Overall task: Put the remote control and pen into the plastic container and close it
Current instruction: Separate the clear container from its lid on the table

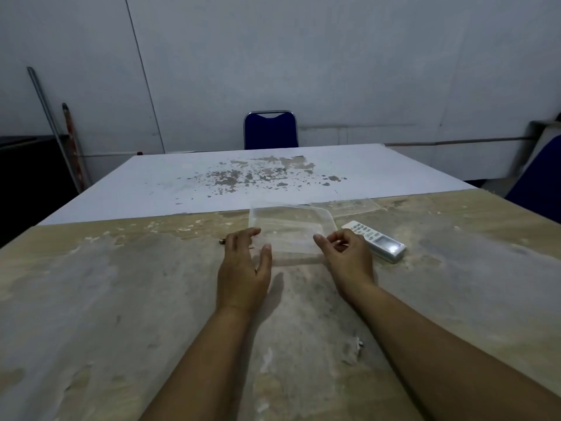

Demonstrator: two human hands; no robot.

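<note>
Open clear container (290,230), white remote (375,240) just right.

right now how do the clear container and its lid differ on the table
The container sits nearer the person, between the left hand and right hand; the lid lies farther back, to the right, away from both hands. The container has raised walls and stands open and empty; the lid looks flat and shallow. Both are clear plastic, rectangular, and rest on the table.
</note>
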